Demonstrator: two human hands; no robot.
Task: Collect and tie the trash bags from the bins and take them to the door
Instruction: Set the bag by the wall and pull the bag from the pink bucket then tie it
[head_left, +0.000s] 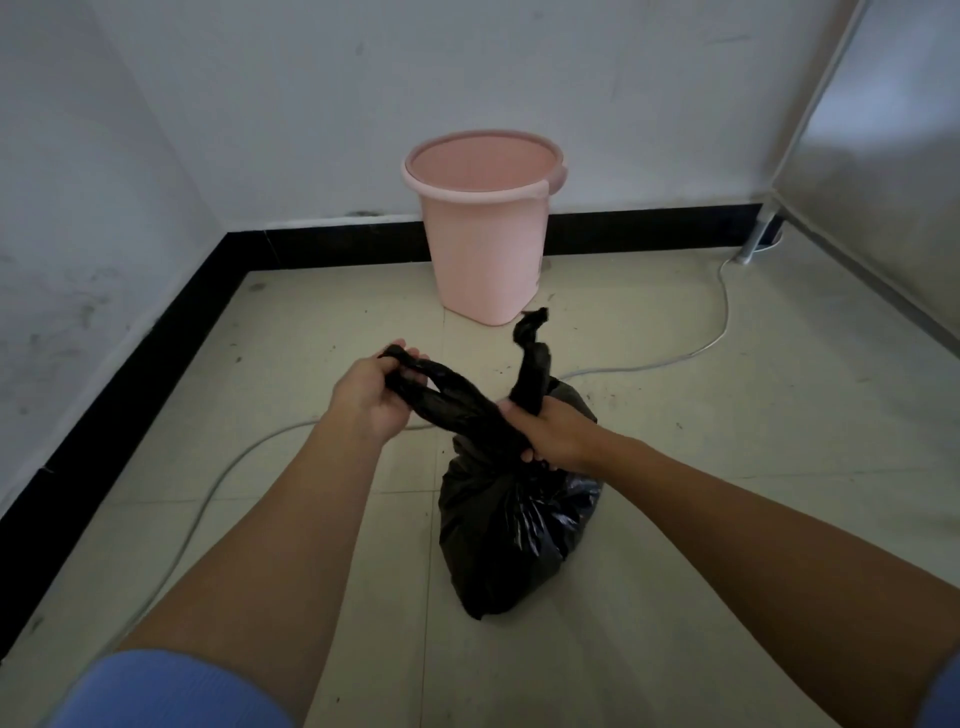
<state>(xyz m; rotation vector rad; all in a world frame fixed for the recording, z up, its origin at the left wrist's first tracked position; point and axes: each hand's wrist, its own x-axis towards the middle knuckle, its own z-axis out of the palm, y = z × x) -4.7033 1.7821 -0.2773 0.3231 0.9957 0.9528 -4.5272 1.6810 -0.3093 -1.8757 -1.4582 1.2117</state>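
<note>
Two twisted tails (453, 396) of the black trash bag (514, 540) are held apart, apparently for knotting: the left hand (370, 396) clenches one, and the right hand (551, 432) clamps the neck beneath the other. The bag rests on the floor (701, 519) below the right grip, with the pink bin (483, 249) beyond.

Dim even light, soft focus, wide-angle edge distortion
</note>
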